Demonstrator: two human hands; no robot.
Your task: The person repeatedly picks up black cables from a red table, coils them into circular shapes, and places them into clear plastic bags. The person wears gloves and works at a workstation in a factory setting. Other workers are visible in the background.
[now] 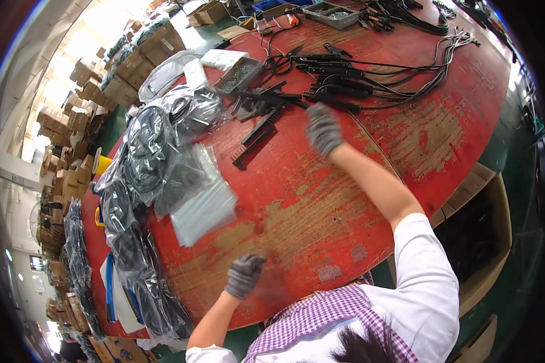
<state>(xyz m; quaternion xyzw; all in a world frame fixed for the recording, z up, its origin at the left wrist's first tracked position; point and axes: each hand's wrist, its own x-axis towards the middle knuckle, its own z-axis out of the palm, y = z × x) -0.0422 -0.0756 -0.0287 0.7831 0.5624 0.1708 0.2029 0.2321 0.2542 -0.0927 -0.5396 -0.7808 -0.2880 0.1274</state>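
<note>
My right hand (324, 130), in a grey knit glove, reaches across the red worn table (321, 199) just short of a bundle of black handles (339, 85) with long cables. It is a little blurred, and its fingers are partly hidden behind the back of the hand. My left hand (245, 276), gloved alike, hovers over the table's near side with fingers curled in; whatever they may hold is hidden. Left of the right hand lie black toothed strips (259, 136). A stack of flat clear plastic bags (204, 209) lies between the hands and the bagged goods.
Clear bags of coiled black cable (148, 148) line the table's left side. A grey tray of small metal parts (241, 75) and another grey tray (333, 15) stand at the far side. An open cardboard box (496, 242) is at the right. Stacked cartons (121, 78) fill the left background.
</note>
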